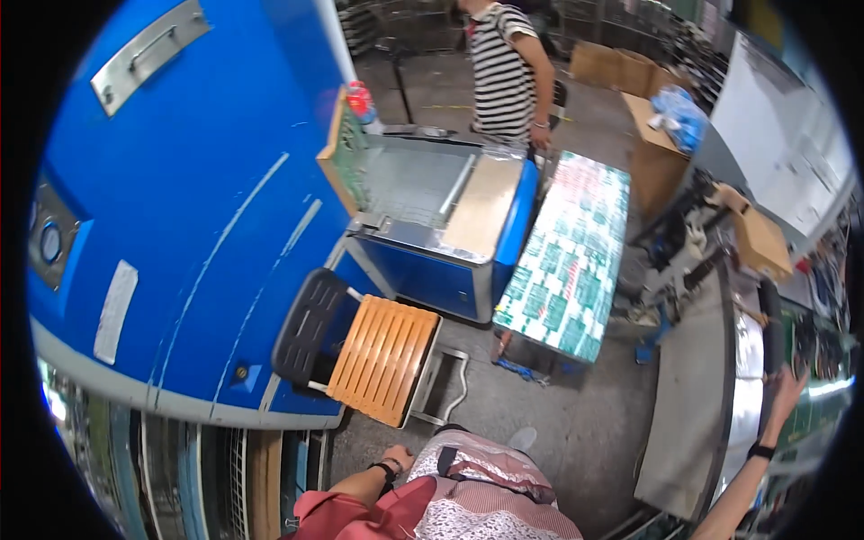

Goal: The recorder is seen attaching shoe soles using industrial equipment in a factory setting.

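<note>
My left hand (400, 456) hangs low beside my patterned apron (490, 477), its fingers loosely curled, with nothing visible in them. It is nearest to a folding chair (382, 360) with an orange slatted seat and a black backrest. At the far right, my right hand (788, 396) reaches out beside a black padded bar (771, 333) on a grey-panelled frame (688, 396). Its fingers look stretched and apart; whether they touch the bar I cannot tell. Green boards (801, 405) lie just beyond that hand.
A large blue machine (207, 207) fills the left, with a metal-topped bench (414, 180) attached. A table covered in green-and-white patterned sheet (571, 256) stands ahead. Behind the bench is a person in a striped shirt (504, 72). Cardboard boxes (657, 162) stand back right; upright panels (207, 477) line the lower left.
</note>
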Motion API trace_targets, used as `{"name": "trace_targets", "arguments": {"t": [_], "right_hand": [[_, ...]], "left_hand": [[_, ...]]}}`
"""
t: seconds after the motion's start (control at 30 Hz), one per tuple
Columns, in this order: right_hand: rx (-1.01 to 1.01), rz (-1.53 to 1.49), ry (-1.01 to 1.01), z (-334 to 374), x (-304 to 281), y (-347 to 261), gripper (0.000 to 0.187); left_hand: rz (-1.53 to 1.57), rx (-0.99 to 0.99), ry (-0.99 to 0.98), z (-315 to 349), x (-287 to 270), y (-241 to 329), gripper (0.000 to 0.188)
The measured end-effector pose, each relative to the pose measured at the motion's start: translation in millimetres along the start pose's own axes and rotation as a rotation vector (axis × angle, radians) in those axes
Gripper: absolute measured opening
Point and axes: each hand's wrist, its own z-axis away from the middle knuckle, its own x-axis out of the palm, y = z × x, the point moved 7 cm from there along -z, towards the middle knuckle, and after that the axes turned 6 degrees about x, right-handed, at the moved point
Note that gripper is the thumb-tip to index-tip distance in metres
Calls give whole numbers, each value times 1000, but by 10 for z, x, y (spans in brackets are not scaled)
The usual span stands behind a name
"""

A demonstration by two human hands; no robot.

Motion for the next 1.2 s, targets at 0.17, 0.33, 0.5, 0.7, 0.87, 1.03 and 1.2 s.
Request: {"name": "trace_targets", "arguments": {"t": [0.17,0.33,0.5,0.7,0.87,1.03,1.2], "right_hand": [[288,236,-293,982,1215,1884,9],[678,205,-866,3161,2169,3132,6],[470,214,-1210,4897,2236,3766,15],[1063,307,-789,5301,2018,3669,22],[1139,165,-438,5390,2369,2864,28],[1145,-277,-68,5549,3197,2357,35],[1143,-147,-106,5665,3804,2020,43]], "left_hand": [[80,143,65,-159,-52,812,40],[-54,362,72,-326,-419,1625,37],[-145,303,35,-459,-1099,2109,38],[-572,432,130,-1088,-2424,2991,50],[-596,672,471,-1644,-3838,4028,68],[-862,772,229,-2360,-4285,4396,60],[-948,786,148,-2613,-4220,4381,49]]}}
